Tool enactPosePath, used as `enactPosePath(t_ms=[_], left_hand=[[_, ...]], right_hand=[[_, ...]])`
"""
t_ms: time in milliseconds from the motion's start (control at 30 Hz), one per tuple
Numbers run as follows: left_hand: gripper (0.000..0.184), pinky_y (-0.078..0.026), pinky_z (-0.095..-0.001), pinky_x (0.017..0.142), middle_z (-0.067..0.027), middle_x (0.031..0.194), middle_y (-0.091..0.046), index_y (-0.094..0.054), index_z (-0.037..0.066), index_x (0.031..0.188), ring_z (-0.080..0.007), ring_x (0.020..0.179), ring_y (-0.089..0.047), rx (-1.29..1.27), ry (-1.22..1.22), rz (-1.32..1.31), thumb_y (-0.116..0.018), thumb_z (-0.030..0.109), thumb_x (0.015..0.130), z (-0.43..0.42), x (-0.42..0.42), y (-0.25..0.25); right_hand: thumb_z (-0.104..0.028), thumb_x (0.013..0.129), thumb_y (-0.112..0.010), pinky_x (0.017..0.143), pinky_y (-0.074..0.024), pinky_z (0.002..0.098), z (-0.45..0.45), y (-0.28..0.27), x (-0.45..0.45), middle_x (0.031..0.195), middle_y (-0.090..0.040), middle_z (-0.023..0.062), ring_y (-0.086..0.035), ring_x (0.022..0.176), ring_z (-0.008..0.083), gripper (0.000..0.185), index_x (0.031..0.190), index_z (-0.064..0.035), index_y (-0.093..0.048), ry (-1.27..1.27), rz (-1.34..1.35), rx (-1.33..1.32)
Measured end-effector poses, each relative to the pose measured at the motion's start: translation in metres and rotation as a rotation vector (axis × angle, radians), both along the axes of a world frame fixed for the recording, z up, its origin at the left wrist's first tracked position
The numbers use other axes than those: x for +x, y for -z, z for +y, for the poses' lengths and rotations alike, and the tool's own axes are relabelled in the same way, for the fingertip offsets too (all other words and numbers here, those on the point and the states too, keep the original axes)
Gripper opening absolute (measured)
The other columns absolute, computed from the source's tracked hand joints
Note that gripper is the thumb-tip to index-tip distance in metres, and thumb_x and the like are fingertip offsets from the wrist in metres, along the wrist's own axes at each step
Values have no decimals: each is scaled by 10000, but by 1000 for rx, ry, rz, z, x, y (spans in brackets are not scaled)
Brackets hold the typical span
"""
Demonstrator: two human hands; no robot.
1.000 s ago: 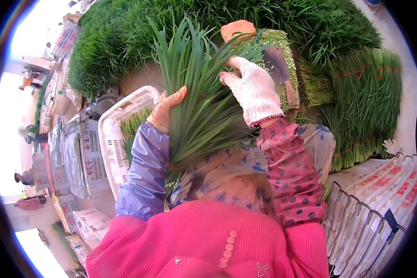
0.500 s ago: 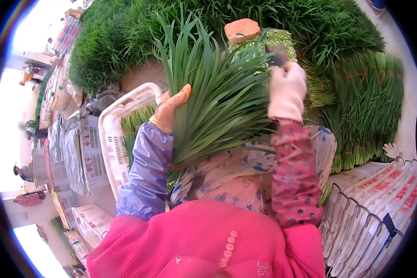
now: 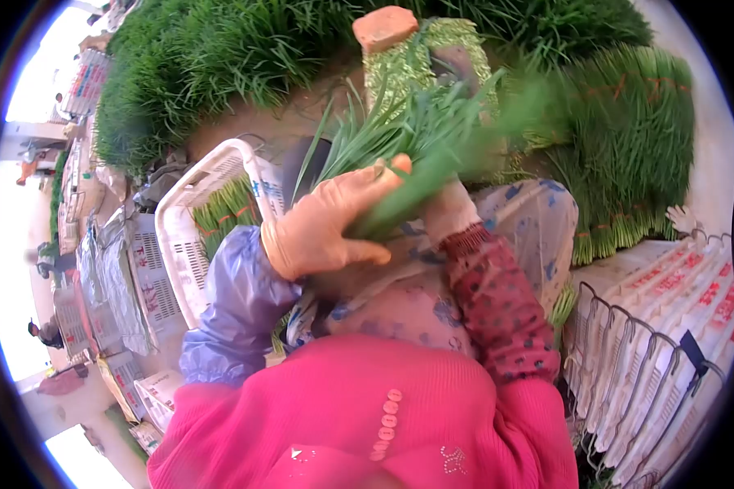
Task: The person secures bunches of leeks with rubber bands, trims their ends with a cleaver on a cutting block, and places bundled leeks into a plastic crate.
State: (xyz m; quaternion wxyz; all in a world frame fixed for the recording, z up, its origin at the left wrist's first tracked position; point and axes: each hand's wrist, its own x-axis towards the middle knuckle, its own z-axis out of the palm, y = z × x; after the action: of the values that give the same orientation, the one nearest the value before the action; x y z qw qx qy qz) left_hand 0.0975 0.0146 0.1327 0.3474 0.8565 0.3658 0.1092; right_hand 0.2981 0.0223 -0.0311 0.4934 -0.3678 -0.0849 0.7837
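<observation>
Leafy greens (image 3: 444, 122), long and flat-bladed, are gathered in front of the person's lap, their tips fanning upward and to the right, where the right part blurs. In the head view, the left hand (image 3: 322, 224), in a pale orange glove, is curled partway round the lower part of the bunch, fingers above and thumb below, with the leaves held between. The right hand (image 3: 453, 213), in a whitish glove, is just beside it under the blurred leaves; its fingers are hidden, so how far open it is and whether it grips anything cannot be told. A shiny bluish-purple sleeve (image 3: 232, 306) covers the left forearm, a dark red dotted sleeve (image 3: 501, 301) the right. Beyond the bunch, a board (image 3: 395, 77) is strewn with small pale-green bits; a dark blade (image 3: 457, 65) lies on it, partly covered, and an orange brick (image 3: 386, 28) sits at its far left corner. Left of the lap, a white crate (image 3: 170, 224) contains banded green stems (image 3: 224, 212). To the right stand banded bundles (image 3: 640, 147), near white crates (image 3: 669, 285) with red print. Loose greens (image 3: 212, 73) form a broad heap at the far side.
</observation>
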Motion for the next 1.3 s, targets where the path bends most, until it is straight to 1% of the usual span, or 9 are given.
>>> enactPosePath(t_ms=[133,233,367,433,533,900,1000,1067,1300], left_hand=[[834,-410,-429,1108,-222,1392,-584,-563,45,1413,-337,1353,-509,-3,197,-75,-885,88,645,0,-10,-42],[870,-496,-350,985,-179,1338,-642,-504,38,1462,-212,1201,-630,-424,-360,186,-888,167,692,8,-29,-85],[1082,-462,-353,1011,-160,1294,-647,-251,50,1586,-207,1182,-594,-92,-314,422,-891,268,741,36,-27,-21],[1105,-478,-383,1017,-183,1256,-649,-235,73,1580,-243,1153,-612,2,-133,-67,-902,330,738,58,-33,79],[768,-509,-335,951,-120,1230,-662,-464,-26,1420,-166,1094,-623,-868,-335,-463,-842,312,843,59,11,88],[366,-542,-282,776,-67,994,-736,-680,-26,1137,-129,839,-667,-589,-891,-522,-825,158,855,42,9,68],[363,-546,-282,780,-67,984,-737,-674,-15,1141,-127,848,-675,-647,-887,-531,-823,156,857,43,13,69],[342,-556,-283,785,-68,986,-739,-666,-16,1148,-132,859,-687,-753,-894,-546,-800,139,873,41,17,58],[323,-571,-297,799,-75,1025,-737,-665,-39,1158,-142,885,-698,-796,-902,-720,-752,150,911,45,-14,74]], right_hand=[[-268,988,-551,813,-528,354,-3,-7,57,1065,-639,63,-605,939,178,348,1273,-69,-575,226,54,-1],[-255,988,-553,797,-533,343,-5,-17,104,1057,-648,66,-615,923,177,319,1247,-72,-580,379,-1,52],[-238,987,-556,777,-540,329,0,-18,151,1046,-660,71,-629,900,175,280,1212,-75,-587,512,-113,60],[-230,986,-557,766,-544,322,8,-9,164,1041,-666,73,-636,889,174,260,1195,-77,-590,543,-169,30],[-217,986,-559,751,-549,311,25,10,177,1033,-675,77,-646,873,173,231,1169,-80,-595,555,-262,-58],[-139,1008,-537,792,-591,303,32,-81,163,1058,-698,127,-698,930,199,167,1127,-48,-611,880,-754,195],[-36,940,-607,888,-578,311,-2,-154,110,1191,-687,122,-679,1079,233,329,1268,-6,-602,412,-537,660],[-417,785,-804,1105,-437,459,-14,-160,74,1398,-576,140,-567,1284,312,668,1339,-105,-599,-173,-1460,1348],[-507,760,-759,1063,-354,506,-42,-117,25,1184,-651,184,-577,1175,332,668,1225,-58,-589,-1072,-1553,855]])
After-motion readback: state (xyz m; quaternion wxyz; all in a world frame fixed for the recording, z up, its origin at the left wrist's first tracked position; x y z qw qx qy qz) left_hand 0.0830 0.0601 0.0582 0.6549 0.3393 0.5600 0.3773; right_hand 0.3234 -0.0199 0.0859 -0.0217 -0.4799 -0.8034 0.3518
